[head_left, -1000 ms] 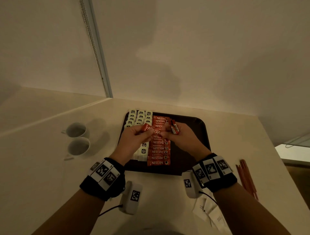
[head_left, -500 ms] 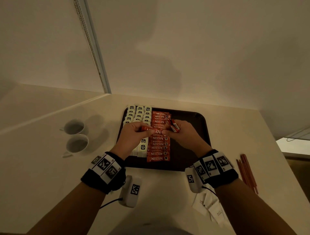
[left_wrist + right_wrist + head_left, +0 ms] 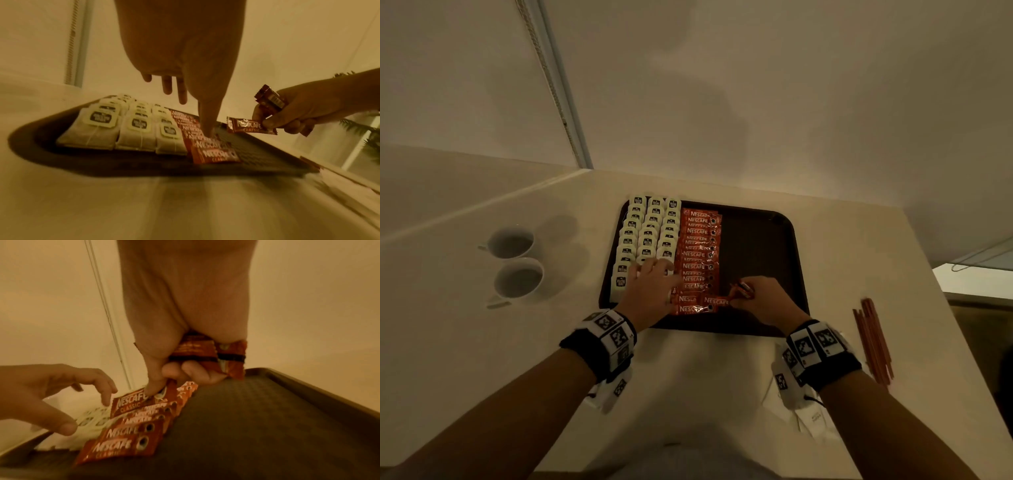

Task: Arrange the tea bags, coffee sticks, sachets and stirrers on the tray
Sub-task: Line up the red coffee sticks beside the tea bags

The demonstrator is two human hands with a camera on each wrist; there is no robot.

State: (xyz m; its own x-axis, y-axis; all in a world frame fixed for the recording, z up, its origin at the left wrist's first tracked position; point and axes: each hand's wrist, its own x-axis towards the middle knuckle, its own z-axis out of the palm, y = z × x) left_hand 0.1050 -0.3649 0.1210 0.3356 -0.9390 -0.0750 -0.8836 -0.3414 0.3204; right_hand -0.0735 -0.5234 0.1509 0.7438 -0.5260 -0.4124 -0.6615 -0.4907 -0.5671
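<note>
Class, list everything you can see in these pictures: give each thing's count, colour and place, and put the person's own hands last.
tray: one, dark brown, on the counter in front of the person
tea bags: three overlapping columns, too many to count surely, white with dark labels, left part of the tray
coffee sticks: one overlapping column, red, on the tray right of the tea bags
cups: two, white, on the counter left of the tray
stirrers: a small bunch, reddish, on the counter right of the tray
sachets: a few, white, on the counter's near edge, partly under the right wrist
left hand: fingers straight, index fingertip pressing the coffee column
right hand: pinches one coffee stick over the column's near end, more sticks in the palm
</note>
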